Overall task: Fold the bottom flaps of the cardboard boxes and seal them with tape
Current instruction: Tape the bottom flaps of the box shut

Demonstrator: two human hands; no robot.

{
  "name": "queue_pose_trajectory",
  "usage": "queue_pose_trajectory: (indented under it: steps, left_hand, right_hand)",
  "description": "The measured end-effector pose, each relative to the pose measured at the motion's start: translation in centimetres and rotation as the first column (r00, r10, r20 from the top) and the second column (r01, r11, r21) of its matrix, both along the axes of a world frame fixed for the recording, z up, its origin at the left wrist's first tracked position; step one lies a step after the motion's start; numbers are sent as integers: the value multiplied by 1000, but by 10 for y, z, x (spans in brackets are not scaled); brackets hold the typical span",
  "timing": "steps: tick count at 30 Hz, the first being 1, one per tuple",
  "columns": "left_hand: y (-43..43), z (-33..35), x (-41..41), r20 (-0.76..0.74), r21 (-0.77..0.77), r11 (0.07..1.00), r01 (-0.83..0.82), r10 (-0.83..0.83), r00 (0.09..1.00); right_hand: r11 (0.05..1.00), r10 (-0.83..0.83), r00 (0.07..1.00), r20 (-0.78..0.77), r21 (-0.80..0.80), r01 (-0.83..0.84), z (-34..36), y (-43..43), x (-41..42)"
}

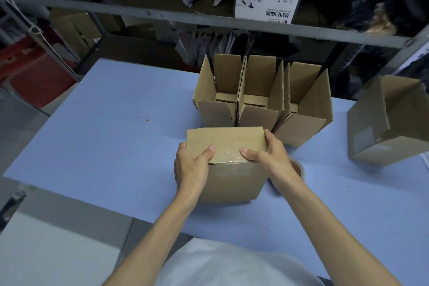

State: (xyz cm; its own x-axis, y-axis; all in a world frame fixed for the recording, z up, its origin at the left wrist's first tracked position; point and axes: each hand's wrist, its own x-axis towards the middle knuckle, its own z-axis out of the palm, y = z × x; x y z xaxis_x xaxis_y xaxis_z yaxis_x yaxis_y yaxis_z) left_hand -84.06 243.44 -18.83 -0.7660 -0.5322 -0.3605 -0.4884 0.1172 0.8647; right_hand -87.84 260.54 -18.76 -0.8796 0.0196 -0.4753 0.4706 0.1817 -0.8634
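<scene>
A small cardboard box [228,141] stands on the blue table [104,123] with its closed flaps facing up. Clear tape runs across the top near the front edge. My left hand [191,166] grips the box's left side with the thumb on the taped top. My right hand [271,153] holds the right side, its thumb also pressing on the tape. A roll of brown tape [298,167] lies on the table just behind my right wrist, mostly hidden.
Three open boxes [260,100] stand in a row behind the held box, flaps up. Another box [390,121] lies on its side at the right. A metal shelf [209,18] with bags and a printed carton crosses the back.
</scene>
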Motion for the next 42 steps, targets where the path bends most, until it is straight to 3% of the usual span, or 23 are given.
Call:
queue_pose_trajectory:
  steps: [3, 6, 7, 9, 11, 13, 16, 19, 21, 23, 26, 30, 35, 39, 42]
  left_hand:
    - [-6, 4, -7, 21, -37, 999, 19, -18, 1000]
    - [-10, 3, -10, 71, 41, 999, 25, -28, 997]
    - [-12, 2, -10, 74, 59, 998, 22, -26, 997]
    - [-15, -1, -14, 74, 88, 996, 24, -30, 997]
    - [-15, -1, -20, 81, 62, 996, 69, -74, 994]
    - [-13, -1, -23, 15, -130, 983, 129, -128, 992]
    - [-11, 3, -19, -178, -558, 785, 269, -429, 886]
    - [-17, 2, -19, -181, -644, 641, 418, -658, 731]
    - [-21, 0, -23, -208, -712, 586, 386, -702, 681]
    - [-20, -6, -28, -216, -852, 457, 255, -750, 624]
    - [-22, -16, -29, -241, -930, 359, 78, -756, 608]
    - [-23, -18, -40, -238, -909, 399, 121, -735, 635]
    - [-43, -27, -28, -138, -833, 425, 354, -780, 610]
    - [-34, -21, -23, -197, -737, 542, 403, -744, 639]
    - [-31, -18, -26, -207, -687, 602, 407, -699, 685]
  right_hand:
    - [991, -94, 995, 28, -89, 96, -6, 2, 3]
    - [977, -169, 985, 47, -124, 174, -7, 2, 3]
    - [983, -159, 987, 2, -87, 159, -6, -1, 6]
    - [982, -10, 951, -309, 174, 67, -3, -8, 16]
    - [898, 292, 717, -633, 439, 22, -1, -15, 24]
    - [837, 471, 506, -722, 547, 1, -6, -21, 23]
    - [821, 499, 449, -741, 570, 29, -12, -27, 18]
    - [842, 474, 461, -750, 540, 12, -15, -26, 10]
    - [839, 480, 441, -758, 544, 23, -16, -24, 6]
    - [813, 515, 405, -756, 580, 50, -15, -25, -1]
    - [788, 558, 370, -743, 615, 45, -18, -27, -10]
    - [808, 527, 400, -750, 588, 38, -27, -17, -11]
    - [716, 666, 359, -654, 695, -62, -33, -8, -6]
    - [775, 507, 471, -722, 621, 118, -26, -26, -4]
    - [732, 496, 486, -720, 647, 212, -29, -36, -6]
